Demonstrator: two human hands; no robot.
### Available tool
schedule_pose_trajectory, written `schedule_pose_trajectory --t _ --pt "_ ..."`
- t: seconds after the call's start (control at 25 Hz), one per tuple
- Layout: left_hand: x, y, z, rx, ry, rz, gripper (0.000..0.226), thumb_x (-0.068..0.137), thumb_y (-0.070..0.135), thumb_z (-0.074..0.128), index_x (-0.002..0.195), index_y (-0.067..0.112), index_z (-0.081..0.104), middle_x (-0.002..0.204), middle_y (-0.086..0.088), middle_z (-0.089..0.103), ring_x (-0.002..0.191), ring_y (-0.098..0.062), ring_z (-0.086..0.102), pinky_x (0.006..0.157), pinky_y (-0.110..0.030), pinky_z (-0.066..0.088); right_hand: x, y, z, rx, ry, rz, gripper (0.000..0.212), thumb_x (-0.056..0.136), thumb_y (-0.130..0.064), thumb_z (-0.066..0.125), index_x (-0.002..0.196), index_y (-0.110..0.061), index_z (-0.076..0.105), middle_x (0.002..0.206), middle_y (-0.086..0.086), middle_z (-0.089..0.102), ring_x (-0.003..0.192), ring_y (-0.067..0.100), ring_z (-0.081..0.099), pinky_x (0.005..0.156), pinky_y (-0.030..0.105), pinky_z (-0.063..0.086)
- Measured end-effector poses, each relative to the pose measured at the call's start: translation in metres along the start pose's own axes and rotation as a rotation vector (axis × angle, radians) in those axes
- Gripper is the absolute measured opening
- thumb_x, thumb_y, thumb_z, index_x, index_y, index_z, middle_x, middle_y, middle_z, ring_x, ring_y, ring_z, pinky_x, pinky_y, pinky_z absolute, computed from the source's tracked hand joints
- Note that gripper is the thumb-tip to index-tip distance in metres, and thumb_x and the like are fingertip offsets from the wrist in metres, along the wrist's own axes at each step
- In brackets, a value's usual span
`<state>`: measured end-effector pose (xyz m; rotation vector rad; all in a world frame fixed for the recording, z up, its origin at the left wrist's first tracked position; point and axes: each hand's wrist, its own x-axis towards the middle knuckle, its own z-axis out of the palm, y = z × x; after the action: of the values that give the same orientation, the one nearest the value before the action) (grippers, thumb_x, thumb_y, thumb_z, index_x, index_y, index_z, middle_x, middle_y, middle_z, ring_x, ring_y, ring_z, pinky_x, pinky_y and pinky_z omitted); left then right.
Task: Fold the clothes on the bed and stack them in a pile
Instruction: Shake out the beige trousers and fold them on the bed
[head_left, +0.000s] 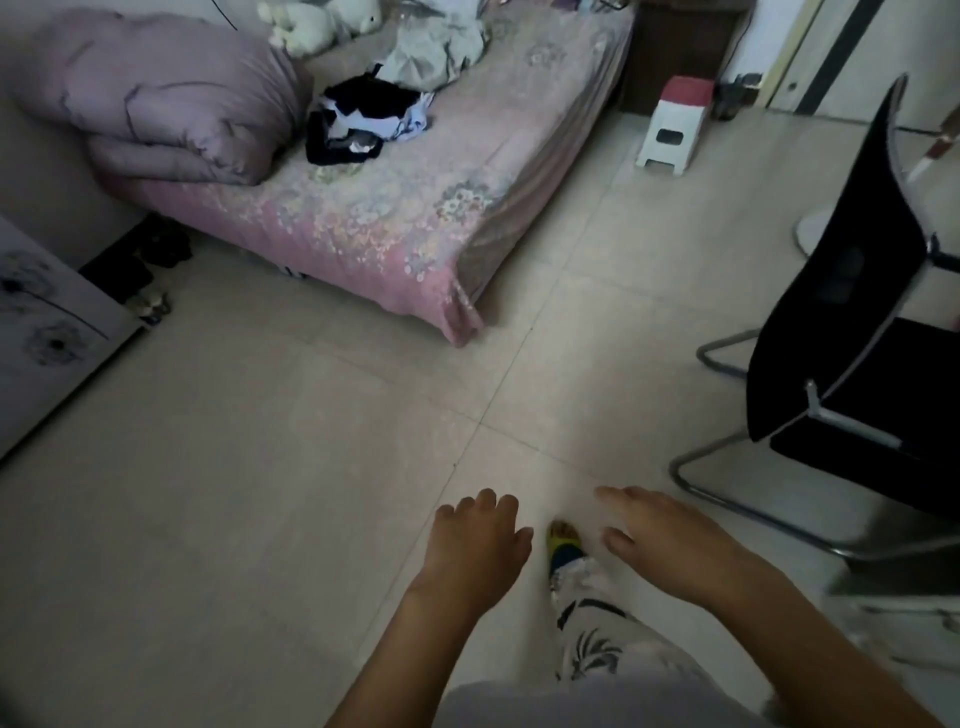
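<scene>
Two crumpled clothes heaps (363, 122) on the pink floral bed (374, 234); left hand (475, 540) and right hand (670, 540) bare, each grip wide.

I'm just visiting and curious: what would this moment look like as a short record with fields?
place: bedroom with tiled floor
bed: pink flowered sheet
clothes: dark pile and pale pile, both unfolded on the bed
quilt: rolled up, mauve, at the bed's far left
left hand: empty, fingers loosely curled, over the floor
right hand: empty, fingers relaxed, over the floor
nearby: black chair on the right, white stool beyond the bed
task progress: not begun; person stands away from the bed
</scene>
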<state>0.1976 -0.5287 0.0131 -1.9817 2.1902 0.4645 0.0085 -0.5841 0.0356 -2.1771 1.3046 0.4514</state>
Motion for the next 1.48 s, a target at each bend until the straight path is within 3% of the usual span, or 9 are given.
schedule_pose_trajectory --t 0.12,0.24,0.32,0.4,0.52,0.56,0.68,1.04,1.48 --pt "0.07 -0.005 -0.025 0.004 0.025 0.004 0.047 0.099 0.044 0.024 0.129 0.017 0.047 0.121 -0.004 0.055 0.106 -0.023 0.055 0.086 -0.035 0.041 0.054 0.027 -0.043 -0.002 -0.019 -0.001 0.039 0.099 -0.036 0.035 0.134 -0.018 0.04 0.124 0.004 0.053 0.108 0.02 0.052 0.082 0.029 0.041" --pt "0.14 -0.013 -0.066 0.007 0.078 -0.019 0.074 0.082 0.053 0.005 0.118 0.019 0.06 0.106 -0.001 0.063 0.091 -0.019 0.062 0.075 -0.033 0.046 0.111 0.047 -0.094 -0.038 -0.042 -0.018 0.042 0.099 -0.039 0.032 0.137 -0.02 0.037 0.129 0.004 0.051 0.113 0.021 0.05 0.09 0.032 0.042" --pt "0.182 -0.024 -0.083 0.003 0.066 -0.037 0.074 0.084 0.053 0.003 0.126 0.018 0.052 0.116 -0.003 0.059 0.102 -0.022 0.059 0.083 -0.034 0.043 0.148 0.055 -0.125 -0.043 -0.04 -0.032 0.038 0.099 -0.037 0.032 0.132 -0.02 0.04 0.122 0.003 0.053 0.107 0.02 0.053 0.083 0.032 0.042" --pt "0.212 -0.038 -0.095 -0.027 0.108 -0.052 0.056 0.092 0.047 0.02 0.118 0.017 0.059 0.108 -0.003 0.062 0.093 -0.022 0.062 0.076 -0.035 0.046 0.176 0.054 -0.154 -0.062 -0.025 -0.057 0.033 0.098 -0.035 0.033 0.125 -0.019 0.043 0.114 0.003 0.055 0.099 0.02 0.053 0.075 0.031 0.039" --pt "0.263 -0.062 -0.113 0.036 0.061 -0.054 0.032 0.081 0.045 0.05 0.079 0.021 0.071 0.07 0.003 0.062 0.054 -0.014 0.06 0.048 -0.027 0.046 0.226 0.054 -0.193 -0.065 -0.028 -0.078 0.034 0.099 -0.034 0.033 0.128 -0.018 0.042 0.115 0.005 0.054 0.101 0.022 0.053 0.076 0.032 0.039" --pt "0.275 -0.07 -0.122 0.032 0.022 -0.059 0.027 0.084 0.043 0.056 0.088 0.02 0.07 0.079 0.001 0.063 0.064 -0.016 0.062 0.055 -0.029 0.048 0.238 0.052 -0.205 -0.078 -0.026 -0.077 0.037 0.099 -0.035 0.033 0.131 -0.018 0.04 0.119 0.005 0.054 0.105 0.022 0.053 0.081 0.033 0.041" --pt "0.348 -0.112 -0.142 -0.037 -0.026 -0.065 0.04 0.099 0.042 0.033 0.128 0.018 0.048 0.119 -0.003 0.055 0.103 -0.021 0.056 0.085 -0.032 0.041 0.308 0.055 -0.246 -0.043 0.011 -0.062 0.045 0.1 -0.037 0.033 0.141 -0.018 0.034 0.133 0.006 0.05 0.117 0.023 0.049 0.095 0.034 0.042" --pt "0.511 -0.16 -0.209 -0.044 -0.022 0.061 0.05 0.097 0.047 0.019 0.128 0.019 0.046 0.124 0.0 0.054 0.108 -0.017 0.055 0.09 -0.03 0.041 0.423 0.091 -0.348 0.029 0.006 0.036 0.052 0.101 -0.042 0.032 0.149 -0.024 0.021 0.146 0.001 0.039 0.128 0.019 0.042 0.104 0.031 0.036" --pt "0.749 -0.105 -0.286 -0.101 0.003 0.033 0.042 0.1 0.043 0.031 0.131 0.018 0.046 0.125 -0.002 0.053 0.108 -0.018 0.054 0.093 -0.032 0.043 0.569 0.241 -0.503 -0.004 0.04 -0.002 0.053 0.102 -0.042 0.03 0.15 -0.023 0.019 0.148 0.002 0.037 0.13 0.019 0.041 0.105 0.033 0.036"
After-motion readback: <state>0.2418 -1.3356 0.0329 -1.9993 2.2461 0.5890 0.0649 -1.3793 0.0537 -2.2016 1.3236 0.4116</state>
